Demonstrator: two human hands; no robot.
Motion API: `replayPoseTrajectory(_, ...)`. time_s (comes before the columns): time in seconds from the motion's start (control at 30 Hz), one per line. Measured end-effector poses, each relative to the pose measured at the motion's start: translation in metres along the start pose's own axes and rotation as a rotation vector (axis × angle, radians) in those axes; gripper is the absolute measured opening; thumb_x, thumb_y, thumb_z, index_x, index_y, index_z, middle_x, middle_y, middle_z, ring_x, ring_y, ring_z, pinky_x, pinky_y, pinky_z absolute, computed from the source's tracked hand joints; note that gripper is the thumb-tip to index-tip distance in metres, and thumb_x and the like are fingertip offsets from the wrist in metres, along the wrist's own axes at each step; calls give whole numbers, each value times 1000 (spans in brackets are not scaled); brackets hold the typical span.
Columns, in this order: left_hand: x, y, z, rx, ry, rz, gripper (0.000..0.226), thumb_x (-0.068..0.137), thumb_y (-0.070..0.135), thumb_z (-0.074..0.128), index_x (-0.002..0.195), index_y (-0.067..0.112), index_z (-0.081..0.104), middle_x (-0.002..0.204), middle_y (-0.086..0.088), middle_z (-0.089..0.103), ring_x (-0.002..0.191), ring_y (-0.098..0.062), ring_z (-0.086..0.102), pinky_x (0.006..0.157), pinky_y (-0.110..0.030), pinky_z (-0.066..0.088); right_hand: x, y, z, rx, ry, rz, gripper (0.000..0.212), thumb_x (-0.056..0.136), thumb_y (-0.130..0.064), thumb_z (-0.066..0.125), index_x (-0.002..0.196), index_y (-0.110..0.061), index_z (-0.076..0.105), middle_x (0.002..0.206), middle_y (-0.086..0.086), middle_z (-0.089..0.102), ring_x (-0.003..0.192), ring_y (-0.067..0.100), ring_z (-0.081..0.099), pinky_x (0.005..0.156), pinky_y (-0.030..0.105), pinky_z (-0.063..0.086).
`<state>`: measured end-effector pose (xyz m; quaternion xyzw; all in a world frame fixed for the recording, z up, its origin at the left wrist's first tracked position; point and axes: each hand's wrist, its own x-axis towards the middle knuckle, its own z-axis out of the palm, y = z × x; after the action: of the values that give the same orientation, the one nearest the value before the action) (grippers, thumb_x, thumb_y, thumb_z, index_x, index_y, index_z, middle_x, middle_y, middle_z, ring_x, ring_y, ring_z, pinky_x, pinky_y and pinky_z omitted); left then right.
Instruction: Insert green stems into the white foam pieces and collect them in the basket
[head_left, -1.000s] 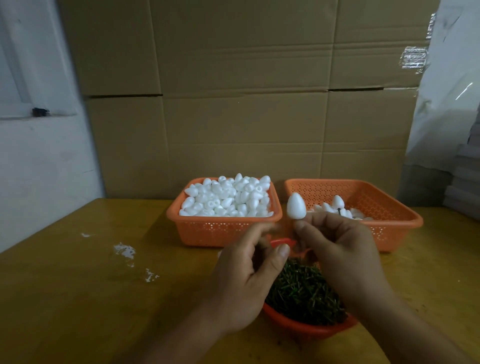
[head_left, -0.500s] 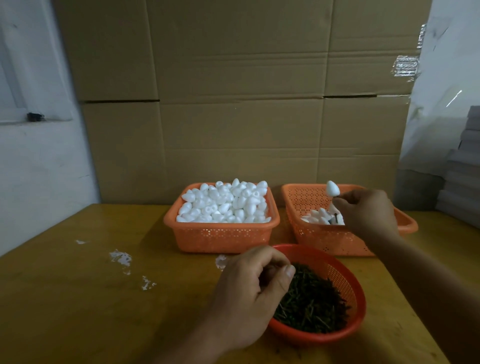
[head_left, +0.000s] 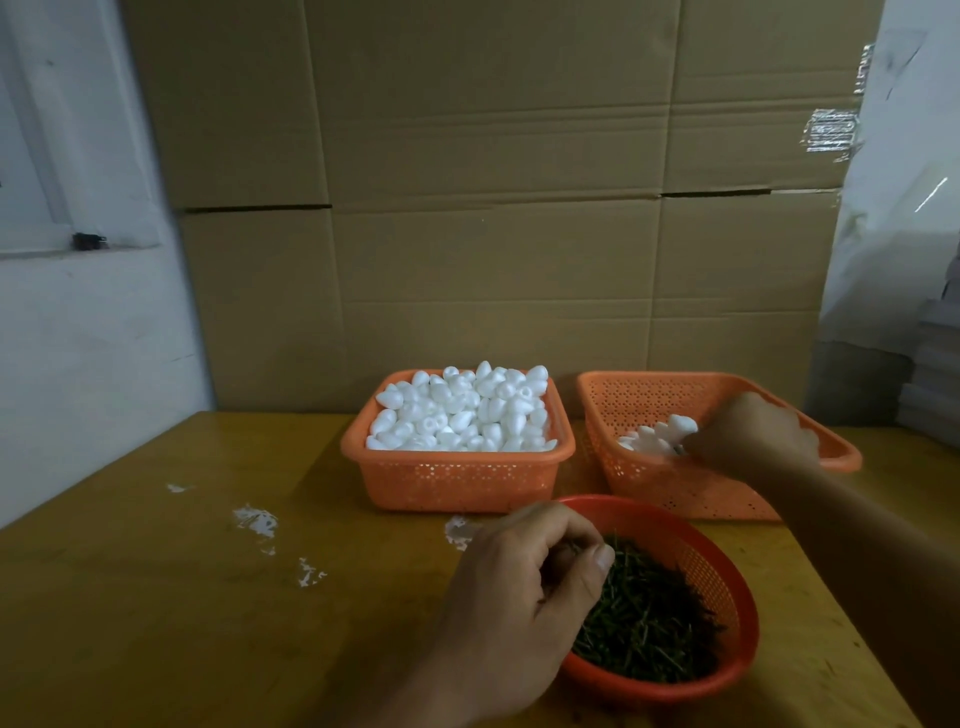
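A square orange basket (head_left: 457, 470) at the back holds a heap of white foam pieces (head_left: 462, 410). To its right stands a second orange basket (head_left: 670, 491) with a few stemmed foam pieces (head_left: 647, 439) in its bottom. My right hand (head_left: 753, 431) reaches down into it, fingers curled, holding one foam piece (head_left: 681, 426) at its fingertips. A round red bowl (head_left: 727, 577) of green stems (head_left: 649, 634) sits nearest me. My left hand (head_left: 524, 597) hovers over the bowl's left rim, thumb and fingertips pinched on some stems.
The wooden table (head_left: 156, 597) carries white foam crumbs (head_left: 254, 519) at left and one patch by the bowl. Stacked cardboard boxes (head_left: 493, 234) form a wall right behind the baskets. A white wall is at left, wrapped stacks at far right.
My right hand carried the stemmed foam piece from in front of me to the right basket and lowered it inside. My left hand stayed over the stem bowl.
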<state>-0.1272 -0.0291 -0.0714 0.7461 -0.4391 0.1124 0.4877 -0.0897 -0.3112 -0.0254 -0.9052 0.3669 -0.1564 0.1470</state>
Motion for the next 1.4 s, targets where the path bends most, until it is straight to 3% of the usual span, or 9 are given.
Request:
replayPoseTrajectory(0.13,0,0,0,7,-2,10,23,95,49,52,93,30,65,83,14,62,85,-13,62,71,-32,52,-9,-1,-6,36,22,-2,31,81,-46,73,74,-19,60,87,9,63,98,33,59,95,51,49)
replayPoseTrajectory(0.27,-1,0,1,-5,16,28,18,95,45,55,91,30,64,81,14,61,82,-12,62,68,-30,52,-26,-2,-10,123,95,-108,31,89,-32,66,61,-18,65,65,4,63,82,31,63,87,53,53)
replayPoseTrajectory(0.4,-1,-2,-1,-4,37,43,15,93,43,58,84,31,57,76,17,57,76,-9,59,63,-20,45,-55,-5,-16,338,66,-285,24,94,-19,61,71,-23,70,57,-4,66,46,13,59,48,33,50)
replayPoseTrajectory(0.5,1,-4,-4,27,64,42,20,94,39,60,78,31,50,69,17,52,64,-5,52,58,-13,36,-93,-6,-20,501,68,-389,24,92,-14,61,88,-36,69,70,-4,71,48,13,63,38,28,48)
replayPoseTrajectory(0.67,20,-14,-25,81,120,-65,22,90,31,68,79,30,49,66,15,56,55,0,50,51,-14,38,-137,-2,-6,545,55,-489,20,91,-23,63,88,-42,66,63,-1,70,48,17,62,47,48,54)
replayPoseTrajectory(0.8,70,-45,-64,258,211,-202,18,89,17,69,89,31,57,64,13,59,61,-3,56,57,-23,46,-137,-1,-3,568,87,-497,13,91,-25,65,89,-37,70,60,-1,69,49,13,62,51,48,55)
replayPoseTrajectory(0.87,97,-67,-86,423,213,-275,13,90,14,66,96,24,62,70,10,58,72,-16,60,64,-29,43,-136,0,-2,576,98,-522,13,91,-24,65,89,-36,70,61,-2,69,48,13,62,50,47,54)
replayPoseTrajectory(1.07,141,-129,-125,708,-57,-503,37,90,5,58,123,19,65,123,-9,63,99,-23,62,72,-28,41,-135,1,5,598,120,-545,13,88,-21,67,89,-30,75,65,-13,69,51,8,62,50,38,53)
replayPoseTrajectory(1.4,156,-148,-112,955,-260,-479,27,89,9,65,115,15,64,115,-8,64,98,-26,64,85,-40,55,-133,2,12,587,101,-575,12,87,-23,66,87,-33,74,65,-15,68,49,8,61,49,40,53)
